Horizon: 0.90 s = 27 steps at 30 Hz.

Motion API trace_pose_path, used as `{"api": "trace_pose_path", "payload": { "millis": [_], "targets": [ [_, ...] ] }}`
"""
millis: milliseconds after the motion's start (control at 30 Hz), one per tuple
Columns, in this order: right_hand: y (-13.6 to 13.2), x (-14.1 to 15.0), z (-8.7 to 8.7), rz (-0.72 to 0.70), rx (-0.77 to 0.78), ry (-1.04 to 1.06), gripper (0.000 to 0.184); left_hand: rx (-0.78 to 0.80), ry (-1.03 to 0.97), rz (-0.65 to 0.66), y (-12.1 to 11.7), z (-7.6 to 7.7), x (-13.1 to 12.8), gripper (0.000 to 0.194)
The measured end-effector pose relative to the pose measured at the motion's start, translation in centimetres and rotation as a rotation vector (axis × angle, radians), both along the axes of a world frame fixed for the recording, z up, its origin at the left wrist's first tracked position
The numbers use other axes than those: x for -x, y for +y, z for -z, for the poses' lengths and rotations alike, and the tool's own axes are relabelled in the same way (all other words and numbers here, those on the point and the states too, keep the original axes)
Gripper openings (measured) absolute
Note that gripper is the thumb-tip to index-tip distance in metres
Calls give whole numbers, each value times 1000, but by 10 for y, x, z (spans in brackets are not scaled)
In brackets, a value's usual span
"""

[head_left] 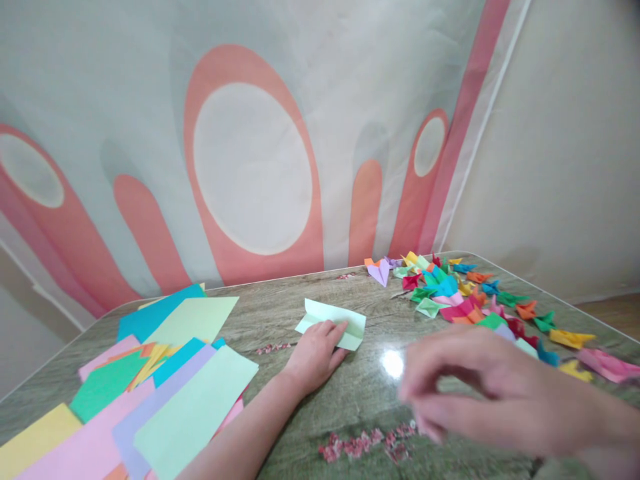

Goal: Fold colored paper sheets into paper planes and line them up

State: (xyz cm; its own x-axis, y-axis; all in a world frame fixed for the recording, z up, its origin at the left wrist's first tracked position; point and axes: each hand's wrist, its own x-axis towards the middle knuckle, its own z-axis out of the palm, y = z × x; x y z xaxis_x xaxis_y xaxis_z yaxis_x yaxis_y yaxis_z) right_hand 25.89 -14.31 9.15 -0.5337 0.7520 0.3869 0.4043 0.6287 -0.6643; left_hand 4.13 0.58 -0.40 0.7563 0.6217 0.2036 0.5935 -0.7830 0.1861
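Observation:
My left hand (316,353) lies on the table with its fingers pressed flat on a folded pale green paper (333,322), holding it down near the table's middle. My right hand (480,393) hovers closer to the camera at the lower right, blurred by motion. Its fingers look loosely curled, and nothing shows in them. It does not touch the paper.
Flat coloured paper sheets (165,393) are spread at the left. A pile of folded coloured paper shapes (470,300) lies at the right back. Small pink scraps (365,445) lie at the front. The wood-grain table (280,307) meets a patterned wall.

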Motion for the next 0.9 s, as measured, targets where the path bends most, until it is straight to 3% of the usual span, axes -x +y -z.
{"api": "trace_pose_path", "payload": {
  "millis": [67, 167, 267, 367, 600, 900],
  "targets": [
    [39, 14, 4, 21, -54, -71, 23, -2, 1, 7, 0, 0, 0, 43],
    [78, 27, 40, 89, -178, -183, 36, 2, 1, 14, 0, 0, 0, 42],
    [92, 24, 82, 146, -217, -284, 48, 14, 4, 13, 0, -1, 1, 42],
    [96, 15, 103, 201, -202, -298, 50, 15, 0, 9, -1, -2, 1, 42],
    [104, 10, 113, 296, -124, -204, 30, 51, -25, 23, -3, -7, 2, 33],
    [107, 8, 115, 296, -151, -228, 15, 145, -172, 68, 4, 2, 3, 24]
  ]
}}
